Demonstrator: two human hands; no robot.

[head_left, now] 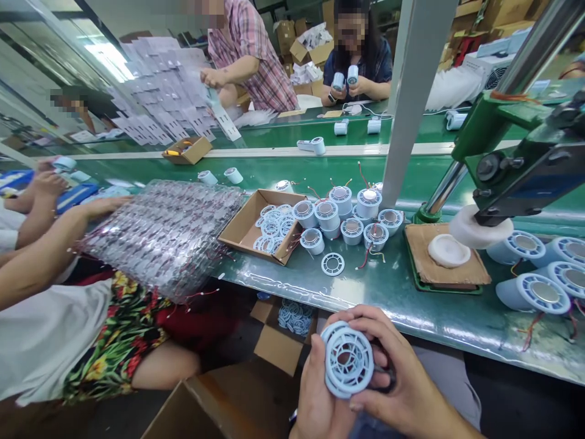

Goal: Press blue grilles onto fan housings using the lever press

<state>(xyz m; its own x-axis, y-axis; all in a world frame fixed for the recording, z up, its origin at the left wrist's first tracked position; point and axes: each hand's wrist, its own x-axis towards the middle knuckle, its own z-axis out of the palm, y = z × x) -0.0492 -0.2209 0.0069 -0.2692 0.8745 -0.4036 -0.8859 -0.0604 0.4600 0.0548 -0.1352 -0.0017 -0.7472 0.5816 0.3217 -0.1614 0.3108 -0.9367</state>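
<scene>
In front of my lap I hold a small stack of light blue spoked plastic rings, their open faces turned toward me. My left hand cups the stack from the left with its thumb along the rim. From the right, my right hand closes its fingers and thumb round the edge. Something dark shows behind the rings near the right fingers, too hidden to name. On the bench just beyond lies a single spoked ring. Behind it stand several light blue cylindrical housings with metal centres and thin wires.
An open cardboard tray holds loose rings. At right stands a green press over a cardboard-covered base, with more housings alongside. A co-worker's arm reaches to stacked clear trays. Below is a box of rings.
</scene>
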